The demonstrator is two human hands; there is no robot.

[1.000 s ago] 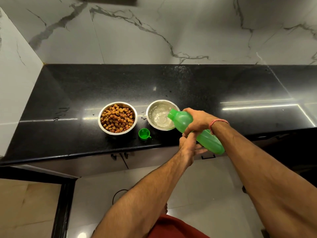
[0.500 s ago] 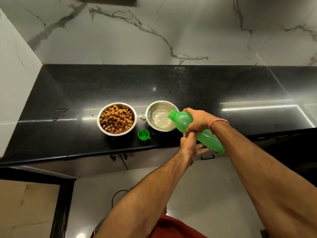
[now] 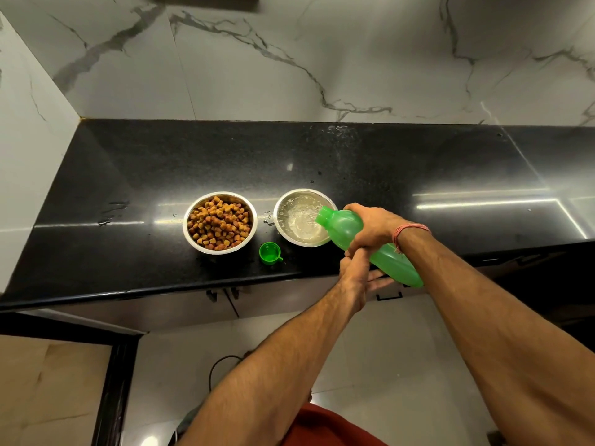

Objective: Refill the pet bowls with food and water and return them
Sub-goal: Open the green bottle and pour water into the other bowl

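Observation:
Two steel bowls stand side by side on the black counter (image 3: pixel 418 162). The left bowl (image 3: pixel 220 223) is full of brown kibble. The right bowl (image 3: pixel 297 217) holds rippling water. A green bottle (image 3: pixel 341 225), uncapped, is tilted with its mouth over the right bowl's rim. My right hand (image 3: pixel 373 225) grips the bottle's upper body from above. My left hand (image 3: pixel 355 272) presses against the bottle's underside, fingers stretched along it. The bottle's green cap (image 3: pixel 269 252) lies open side up on the counter between the bowls, near the front edge.
A marble wall (image 3: pixel 289 59) backs the counter and another closes its left end. Water drops lie on the counter left of the kibble bowl and between the bowls. Below the counter edge are cabinet doors with dark handles (image 3: pixel 389 297) and a pale tiled floor.
The bottle stays tilted over the right bowl and both hands keep their hold. The water surface in the bowl keeps rippling.

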